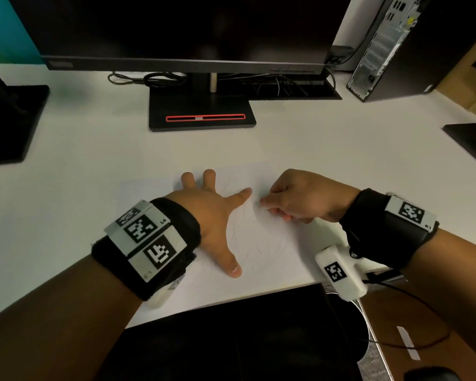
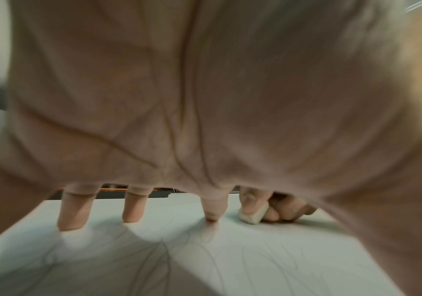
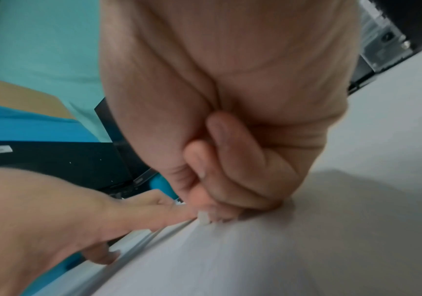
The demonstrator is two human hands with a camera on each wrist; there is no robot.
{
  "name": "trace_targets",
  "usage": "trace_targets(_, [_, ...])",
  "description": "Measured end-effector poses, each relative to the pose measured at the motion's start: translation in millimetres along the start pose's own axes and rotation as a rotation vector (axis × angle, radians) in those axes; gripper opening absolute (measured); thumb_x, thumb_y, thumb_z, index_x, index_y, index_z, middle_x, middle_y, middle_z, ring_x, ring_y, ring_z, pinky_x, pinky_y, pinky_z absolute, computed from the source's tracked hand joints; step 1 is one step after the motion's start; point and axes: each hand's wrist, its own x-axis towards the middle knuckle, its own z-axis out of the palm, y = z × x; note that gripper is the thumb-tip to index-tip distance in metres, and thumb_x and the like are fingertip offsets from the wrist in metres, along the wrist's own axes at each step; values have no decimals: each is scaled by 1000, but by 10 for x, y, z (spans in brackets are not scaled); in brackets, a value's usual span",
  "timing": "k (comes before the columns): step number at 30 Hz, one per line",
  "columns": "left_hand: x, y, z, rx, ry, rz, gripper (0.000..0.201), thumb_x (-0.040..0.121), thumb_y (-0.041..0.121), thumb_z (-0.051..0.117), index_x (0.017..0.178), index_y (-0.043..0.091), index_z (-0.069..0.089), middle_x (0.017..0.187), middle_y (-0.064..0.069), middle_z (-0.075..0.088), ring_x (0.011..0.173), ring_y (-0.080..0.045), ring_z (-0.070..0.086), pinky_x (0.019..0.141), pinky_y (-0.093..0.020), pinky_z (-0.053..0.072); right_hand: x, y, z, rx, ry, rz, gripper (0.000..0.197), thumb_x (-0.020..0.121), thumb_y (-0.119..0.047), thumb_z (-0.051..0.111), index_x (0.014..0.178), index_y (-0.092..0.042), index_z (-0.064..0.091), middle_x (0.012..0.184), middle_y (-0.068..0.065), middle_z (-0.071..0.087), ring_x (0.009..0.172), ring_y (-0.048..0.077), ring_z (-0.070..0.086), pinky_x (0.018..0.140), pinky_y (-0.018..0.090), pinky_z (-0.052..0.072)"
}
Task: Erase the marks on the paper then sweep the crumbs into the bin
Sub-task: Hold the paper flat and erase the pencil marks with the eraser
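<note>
White table lay under the paper. My left hand pressed it flat, fingers spread. My right hand pinched the eraser against it.

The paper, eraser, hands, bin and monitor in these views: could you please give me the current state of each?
paper: flat on the desk, faint pencil marks remaining.
eraser: pinched, tip on the paper.
left hand: fingers spread, pressing the paper.
right hand: curled round the eraser.
bin: below the desk edge, open-topped.
monitor: screen dark.

"L4" (small) on left wristband
</note>
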Motion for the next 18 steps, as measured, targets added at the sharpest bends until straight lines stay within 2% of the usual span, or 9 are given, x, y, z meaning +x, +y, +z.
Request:
trace_targets(2, [1, -7, 3, 2, 5, -2, 142, 51, 81, 80, 146, 60, -23, 152, -5, -6, 140, -44, 3, 108, -58, 40, -7, -7, 13, -40, 9, -22, 43, 97, -29, 59, 74, 6, 66, 58, 9, 58, 45, 19, 46, 40, 19, 38])
trace_targets(5, [6, -6, 3, 0, -1, -6, 143, 50, 81, 80, 145, 60, -24, 152, -5, -7, 139, -43, 3, 107, -58, 41, -44, -12, 49, -45, -93, -37, 41, 98, -29, 59, 72, 2, 66, 58, 7, 57, 43, 18, 42, 41, 20, 36])
trace_targets(9, [5, -7, 2, -5, 0, -4, 143, 51, 80, 81, 146, 60, -24, 153, -5, -9, 141, -45, 0, 109, -59, 39, -26, 36, -39, -29, 27, 9, 40, 99, -30, 60, 70, -3, 67, 57, 3, 58, 47, 19, 48, 41, 22, 39])
trace_targets(11, [3, -8, 0, -5, 4, -4, 143, 51, 80, 81, 146, 60, -23, 152, -5, -8, 140, -44, 2, 108, -58, 40, -60, 21, -2, -54, -28, -9, 42, 100, -29, 58, 74, 3, 66, 57, 4, 58, 46, 18, 46, 41, 21, 38])
trace_targets(13, [8, -6, 1, -5, 5, -5, 143, 51, 80, 81, 146, 60, -24, 152, -5, -7, 139, -43, 3, 108, -57, 40, -93, 18, 31, -43, -112, -13, 41, 100, -29, 60, 74, 3, 66, 59, 7, 56, 43, 16, 42, 40, 21, 35])
trace_targets(16, [11, -9, 2, -8, 4, -2, 143, 50, 80, 81, 145, 60, -24, 152, -6, -8, 141, -45, 1, 108, -58, 40, -63, 75, -37, -18, -4, 35, 39, 99, -30, 60, 72, -4, 68, 58, 5, 57, 43, 18, 44, 40, 20, 36])
trace_targets(18, [6, -6, -1, -5, 5, -2, 143, 51, 80, 81, 146, 60, -24, 152, -6, -7, 141, -44, 1, 108, -58, 40, -82, 82, -31, -32, 11, 27, 40, 99, -30, 59, 72, -2, 67, 57, 4, 58, 46, 20, 46, 40, 22, 38])
